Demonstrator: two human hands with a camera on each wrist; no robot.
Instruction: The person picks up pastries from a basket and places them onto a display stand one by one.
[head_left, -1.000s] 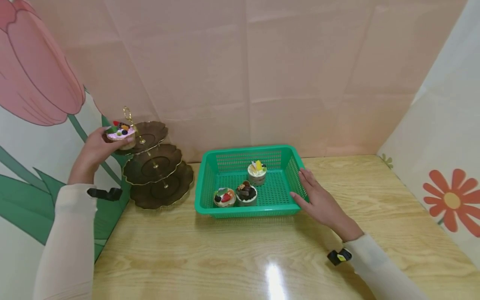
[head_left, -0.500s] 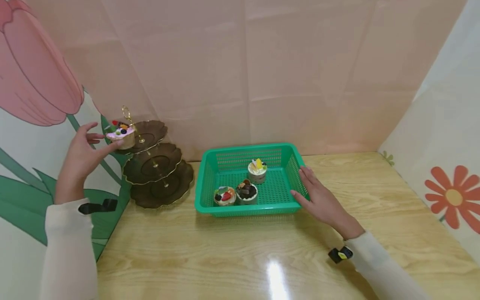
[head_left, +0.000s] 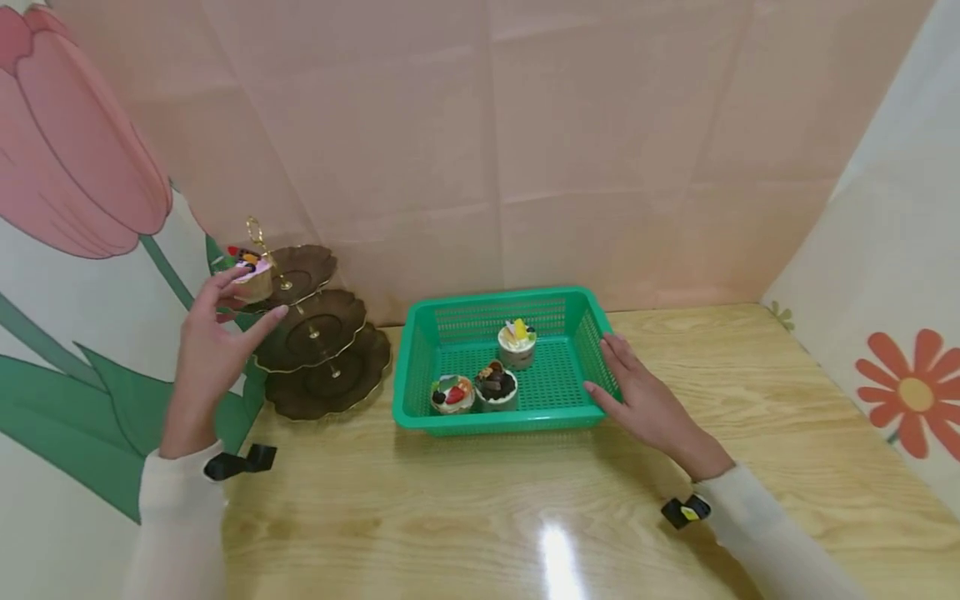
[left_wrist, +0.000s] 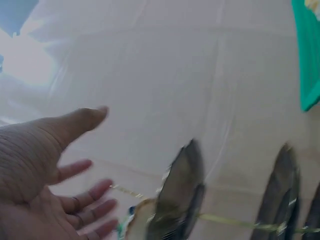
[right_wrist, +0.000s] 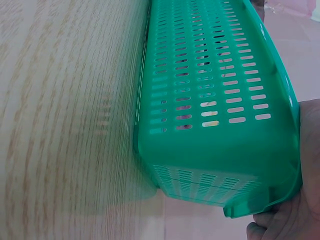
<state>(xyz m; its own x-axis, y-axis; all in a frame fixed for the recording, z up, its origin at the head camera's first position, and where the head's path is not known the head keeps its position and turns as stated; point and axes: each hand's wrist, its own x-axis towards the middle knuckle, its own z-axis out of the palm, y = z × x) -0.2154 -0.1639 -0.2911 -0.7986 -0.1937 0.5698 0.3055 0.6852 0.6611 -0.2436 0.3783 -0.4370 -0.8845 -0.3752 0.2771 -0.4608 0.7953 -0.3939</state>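
Observation:
My left hand (head_left: 213, 342) is in front of a three-tier brown cake stand (head_left: 345, 317), its fingers spread and thumb apart. A cupcake (head_left: 256, 289) with pink cream and fruit sits on the stand's top tier, partly hidden by those fingers. In the left wrist view the fingers (left_wrist: 90, 216) hold nothing, and the cupcake (left_wrist: 138, 222) is beside them. My right hand (head_left: 652, 408) rests with straight fingers on the right end of a green basket (head_left: 510, 422). Inside are a strawberry-topped cup dessert (head_left: 452, 397), a chocolate one (head_left: 498, 389) and one with yellow fruit (head_left: 517, 346).
The basket and stand share a wood-grain table (head_left: 420, 517). A pinkish cloth backdrop (head_left: 600, 167) rises close behind both. Floral panels stand at the left and right. A gold ring handle (head_left: 255, 230) tops the stand.
My left hand has let go of the pink cupcake, drawn back, then moved to the right in front of the top tier. The right hand stays at the basket.

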